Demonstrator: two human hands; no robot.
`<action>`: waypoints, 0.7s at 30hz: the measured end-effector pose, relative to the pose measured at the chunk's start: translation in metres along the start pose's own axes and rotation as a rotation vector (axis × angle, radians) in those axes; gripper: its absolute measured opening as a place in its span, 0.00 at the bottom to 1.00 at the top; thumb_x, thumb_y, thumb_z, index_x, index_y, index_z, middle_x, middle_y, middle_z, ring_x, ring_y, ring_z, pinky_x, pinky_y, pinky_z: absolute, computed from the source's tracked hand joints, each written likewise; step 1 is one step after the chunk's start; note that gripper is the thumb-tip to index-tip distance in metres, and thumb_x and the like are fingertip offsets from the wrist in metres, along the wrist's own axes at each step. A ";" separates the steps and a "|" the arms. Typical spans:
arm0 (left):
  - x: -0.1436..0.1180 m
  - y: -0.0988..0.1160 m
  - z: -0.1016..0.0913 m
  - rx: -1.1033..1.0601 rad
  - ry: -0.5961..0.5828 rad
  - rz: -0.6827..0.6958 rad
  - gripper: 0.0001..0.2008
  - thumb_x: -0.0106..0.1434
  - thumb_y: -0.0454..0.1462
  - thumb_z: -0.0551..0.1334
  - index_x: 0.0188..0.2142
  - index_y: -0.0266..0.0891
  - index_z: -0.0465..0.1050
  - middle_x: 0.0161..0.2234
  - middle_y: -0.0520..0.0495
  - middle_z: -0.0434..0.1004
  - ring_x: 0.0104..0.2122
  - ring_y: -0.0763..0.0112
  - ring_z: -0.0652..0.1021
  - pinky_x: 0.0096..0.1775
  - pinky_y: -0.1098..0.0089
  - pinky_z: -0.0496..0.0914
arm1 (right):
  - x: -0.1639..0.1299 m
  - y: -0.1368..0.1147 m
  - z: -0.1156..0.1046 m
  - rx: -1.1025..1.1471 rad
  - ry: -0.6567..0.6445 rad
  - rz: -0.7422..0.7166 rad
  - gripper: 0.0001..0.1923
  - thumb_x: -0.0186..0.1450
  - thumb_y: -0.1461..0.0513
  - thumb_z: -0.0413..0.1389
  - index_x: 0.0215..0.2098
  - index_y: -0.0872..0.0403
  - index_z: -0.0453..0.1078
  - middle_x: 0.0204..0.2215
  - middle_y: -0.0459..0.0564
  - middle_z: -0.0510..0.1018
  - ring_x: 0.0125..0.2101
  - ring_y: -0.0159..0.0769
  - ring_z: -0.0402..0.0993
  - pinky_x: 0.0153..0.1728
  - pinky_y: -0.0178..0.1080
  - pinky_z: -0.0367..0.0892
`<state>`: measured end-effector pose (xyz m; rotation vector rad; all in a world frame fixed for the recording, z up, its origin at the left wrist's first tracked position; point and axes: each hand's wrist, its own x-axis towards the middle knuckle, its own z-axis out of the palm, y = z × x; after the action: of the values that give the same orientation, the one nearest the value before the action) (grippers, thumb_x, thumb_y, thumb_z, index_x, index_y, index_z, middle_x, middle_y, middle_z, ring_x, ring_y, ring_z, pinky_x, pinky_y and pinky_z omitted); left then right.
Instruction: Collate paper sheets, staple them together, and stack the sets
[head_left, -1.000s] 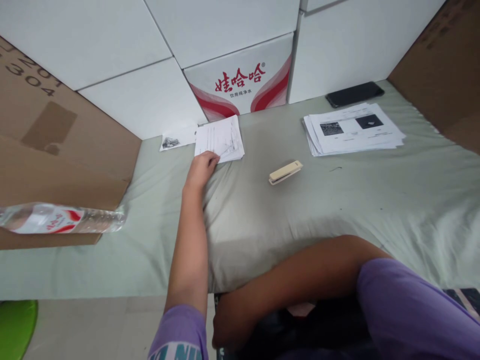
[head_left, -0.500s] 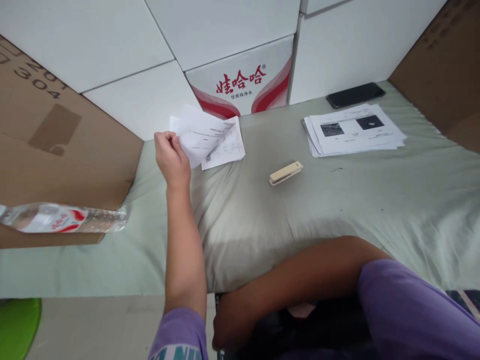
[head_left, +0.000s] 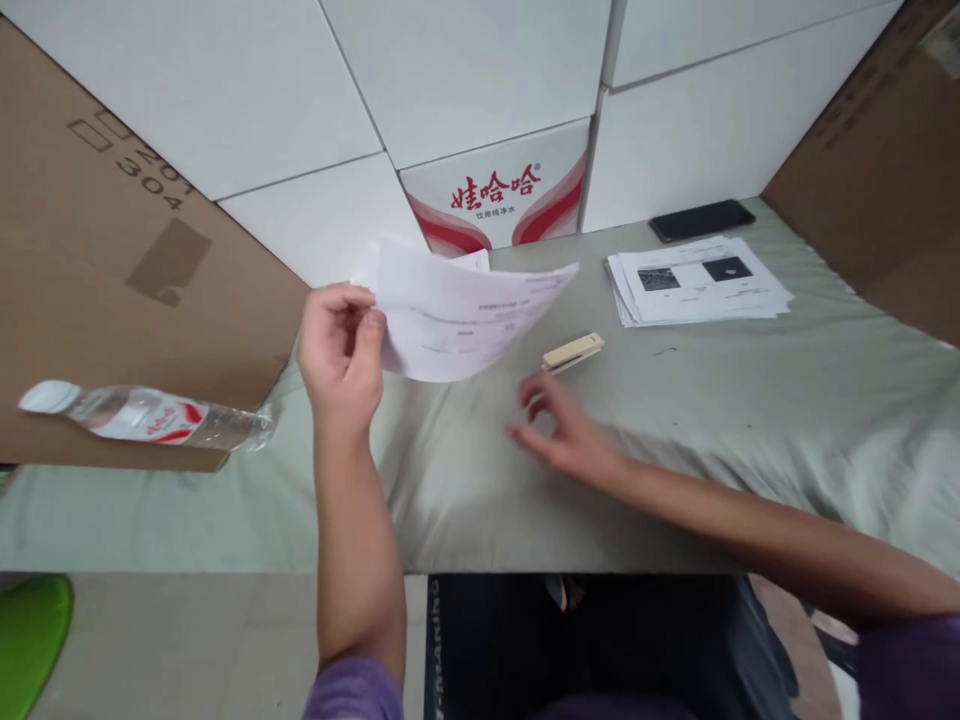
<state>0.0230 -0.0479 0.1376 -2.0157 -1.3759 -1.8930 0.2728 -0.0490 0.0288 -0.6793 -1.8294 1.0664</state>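
Note:
My left hand (head_left: 341, 350) pinches a few printed white sheets (head_left: 461, 315) by their left edge and holds them lifted above the grey-green cloth surface (head_left: 735, 410). My right hand (head_left: 559, 430) hovers over the cloth with fingers apart and nothing in it, just below a small beige stapler (head_left: 573, 352) that lies flat on the cloth. The lifted sheets hide whatever lies under them.
A stack of printed papers (head_left: 697, 280) lies at the back right, a black phone (head_left: 701, 219) behind it. White cartons, one with red lettering (head_left: 495, 195), wall the back. Brown cardboard (head_left: 112, 250) stands left and right. A plastic water bottle (head_left: 142, 418) lies at left.
My left hand took the sheets from the cloth and raised them toward me. My right arm left the near edge and reached forward to beside the stapler. The camera tilted slightly.

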 end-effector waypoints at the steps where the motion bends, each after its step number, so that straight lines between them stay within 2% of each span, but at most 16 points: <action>1: -0.009 -0.002 0.004 -0.045 0.033 -0.042 0.11 0.68 0.43 0.64 0.42 0.38 0.70 0.38 0.48 0.71 0.40 0.73 0.74 0.43 0.71 0.69 | 0.004 0.009 -0.019 0.027 0.140 0.116 0.19 0.64 0.51 0.63 0.46 0.51 0.65 0.44 0.54 0.75 0.41 0.38 0.73 0.39 0.40 0.73; 2: -0.019 -0.005 0.010 -0.085 0.063 -0.091 0.13 0.67 0.45 0.66 0.41 0.38 0.69 0.38 0.48 0.71 0.39 0.73 0.74 0.42 0.71 0.69 | 0.007 0.017 -0.036 0.079 0.204 0.187 0.24 0.62 0.48 0.65 0.49 0.51 0.65 0.46 0.56 0.75 0.44 0.40 0.74 0.41 0.42 0.74; 3: -0.029 -0.010 0.017 -0.118 0.087 -0.140 0.15 0.66 0.47 0.67 0.41 0.39 0.68 0.37 0.49 0.71 0.38 0.73 0.75 0.41 0.71 0.70 | 0.008 0.024 -0.050 0.141 0.195 0.226 0.28 0.61 0.45 0.65 0.51 0.50 0.65 0.48 0.56 0.75 0.46 0.42 0.75 0.43 0.44 0.75; 5: -0.049 -0.019 0.031 -0.182 0.090 -0.251 0.19 0.63 0.50 0.68 0.43 0.41 0.67 0.36 0.50 0.72 0.34 0.74 0.75 0.39 0.72 0.70 | 0.008 0.032 -0.069 0.223 0.067 0.256 0.33 0.59 0.43 0.66 0.54 0.50 0.68 0.47 0.57 0.78 0.47 0.45 0.76 0.47 0.48 0.76; 7: -0.067 -0.027 0.044 -0.241 0.074 -0.387 0.22 0.63 0.53 0.67 0.48 0.42 0.68 0.37 0.49 0.73 0.34 0.73 0.76 0.38 0.72 0.70 | 0.006 0.032 -0.079 0.207 0.001 0.261 0.30 0.59 0.43 0.65 0.52 0.51 0.72 0.45 0.56 0.80 0.47 0.48 0.78 0.48 0.51 0.76; 10: -0.087 -0.037 0.056 -0.402 -0.052 -0.553 0.25 0.62 0.55 0.67 0.52 0.45 0.70 0.35 0.50 0.75 0.30 0.73 0.76 0.34 0.72 0.70 | 0.001 0.025 -0.085 0.089 0.109 0.241 0.24 0.64 0.43 0.61 0.47 0.52 0.77 0.42 0.55 0.82 0.46 0.49 0.79 0.49 0.51 0.76; 12: -0.094 -0.042 0.059 -0.467 -0.113 -0.624 0.22 0.61 0.53 0.68 0.48 0.44 0.73 0.31 0.51 0.77 0.28 0.73 0.77 0.33 0.73 0.70 | 0.000 0.022 -0.088 0.022 0.146 0.212 0.23 0.65 0.44 0.59 0.44 0.53 0.79 0.42 0.54 0.83 0.46 0.48 0.80 0.49 0.51 0.76; 15: -0.098 -0.044 0.063 -0.501 -0.059 -0.658 0.17 0.60 0.50 0.71 0.40 0.42 0.75 0.29 0.51 0.79 0.30 0.73 0.79 0.36 0.74 0.71 | -0.002 0.024 -0.092 -0.010 0.143 0.181 0.21 0.66 0.46 0.59 0.43 0.53 0.80 0.40 0.53 0.83 0.44 0.47 0.80 0.48 0.49 0.76; 17: -0.099 -0.044 0.066 -0.532 -0.030 -0.657 0.19 0.59 0.51 0.71 0.42 0.43 0.76 0.32 0.49 0.82 0.34 0.70 0.82 0.40 0.71 0.73 | -0.004 0.031 -0.092 0.009 0.173 0.169 0.20 0.66 0.46 0.59 0.42 0.53 0.81 0.39 0.53 0.83 0.44 0.47 0.81 0.48 0.49 0.76; 19: -0.100 -0.043 0.070 -0.556 -0.093 -0.681 0.23 0.57 0.54 0.71 0.45 0.42 0.76 0.36 0.46 0.84 0.39 0.64 0.83 0.44 0.66 0.74 | -0.006 0.039 -0.091 0.034 0.202 0.163 0.20 0.64 0.47 0.60 0.41 0.53 0.81 0.38 0.53 0.83 0.43 0.47 0.81 0.48 0.49 0.75; 21: -0.103 -0.044 0.074 -0.519 -0.200 -0.730 0.27 0.53 0.55 0.72 0.43 0.39 0.78 0.37 0.42 0.85 0.40 0.59 0.84 0.45 0.63 0.75 | -0.008 0.045 -0.089 0.050 0.201 0.178 0.19 0.61 0.48 0.62 0.40 0.53 0.81 0.37 0.53 0.83 0.42 0.47 0.81 0.47 0.49 0.75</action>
<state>0.0685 -0.0357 0.0119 -2.1326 -2.0663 -2.6225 0.3565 0.0014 0.0068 -0.8987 -1.5880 1.1121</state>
